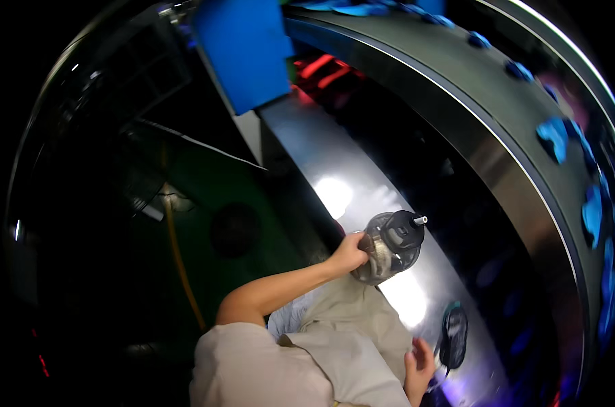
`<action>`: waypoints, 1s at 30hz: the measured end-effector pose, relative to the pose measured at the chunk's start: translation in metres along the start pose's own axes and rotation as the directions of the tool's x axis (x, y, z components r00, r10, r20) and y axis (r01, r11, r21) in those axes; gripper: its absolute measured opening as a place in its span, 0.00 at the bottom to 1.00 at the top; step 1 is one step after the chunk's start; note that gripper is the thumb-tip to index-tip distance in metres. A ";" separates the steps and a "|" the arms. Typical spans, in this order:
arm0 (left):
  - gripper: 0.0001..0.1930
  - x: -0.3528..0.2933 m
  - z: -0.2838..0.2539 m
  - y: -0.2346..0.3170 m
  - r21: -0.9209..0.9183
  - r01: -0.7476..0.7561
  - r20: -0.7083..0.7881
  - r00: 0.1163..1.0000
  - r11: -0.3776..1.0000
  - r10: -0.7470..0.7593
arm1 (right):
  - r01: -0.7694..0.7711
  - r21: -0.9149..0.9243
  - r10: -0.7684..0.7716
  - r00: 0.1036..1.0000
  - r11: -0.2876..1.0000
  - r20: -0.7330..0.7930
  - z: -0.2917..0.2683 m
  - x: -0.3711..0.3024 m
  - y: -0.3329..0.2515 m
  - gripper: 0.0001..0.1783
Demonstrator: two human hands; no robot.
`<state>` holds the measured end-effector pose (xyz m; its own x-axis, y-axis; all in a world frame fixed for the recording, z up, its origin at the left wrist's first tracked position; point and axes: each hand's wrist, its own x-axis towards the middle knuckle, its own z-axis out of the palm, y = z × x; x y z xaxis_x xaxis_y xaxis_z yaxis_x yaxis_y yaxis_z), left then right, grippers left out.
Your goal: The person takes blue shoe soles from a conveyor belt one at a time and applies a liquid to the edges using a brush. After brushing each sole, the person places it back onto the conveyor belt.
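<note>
My left hand (349, 256) is closed on the side of a large clear water bottle (387, 261) with a black lid and a short pale spout. The bottle is held over the near edge of a shiny metal bench (307, 146), just above my lap. My right hand (420, 365) is at the lower right with its fingers loosely bent and apart, and no object shows in it. Beside it on the bench is a dark, shoe-shaped piece (453, 339) with a teal edge. A thin pale cord (437, 385) runs between that piece and my right hand.
Beyond the bench a curved conveyor belt (470, 74) carries several blue shoe-shaped pieces (555, 138). Red pieces (326, 73) lie in the dark beneath its far end. A blue panel (243, 57) stands at the bench's far end. On the green floor, left, is a dark round object (235, 230).
</note>
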<state>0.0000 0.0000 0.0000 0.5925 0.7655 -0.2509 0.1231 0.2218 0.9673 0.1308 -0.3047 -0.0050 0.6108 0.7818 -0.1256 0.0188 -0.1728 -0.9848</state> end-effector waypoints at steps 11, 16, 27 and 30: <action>0.18 0.155 -0.053 -0.064 0.093 -0.353 -0.480 0.803 0.931 0.352 | -0.446 0.152 0.389 0.871 0.882 0.300 -0.052 0.028 0.186 0.26; 0.20 0.131 -0.075 -0.065 -0.114 -0.134 -0.449 0.891 0.984 0.070 | -0.175 -0.125 0.177 0.984 0.977 0.007 0.036 0.000 0.034 0.21; 0.49 0.112 -0.101 -0.071 0.294 -0.485 -0.384 0.729 0.824 0.567 | -0.176 -0.238 0.182 0.983 0.955 0.003 0.056 -0.011 0.034 0.20; 0.47 0.125 -0.096 -0.024 0.553 -0.590 -0.160 0.618 0.588 0.770 | -0.206 -0.193 0.199 0.978 0.959 -0.057 0.059 -0.021 0.051 0.21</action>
<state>-0.0049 0.1487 -0.0578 0.3337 0.7399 0.5841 0.1630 -0.6555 0.7374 0.0722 -0.2946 -0.0598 0.6463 0.6964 -0.3121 0.0444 -0.4426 -0.8956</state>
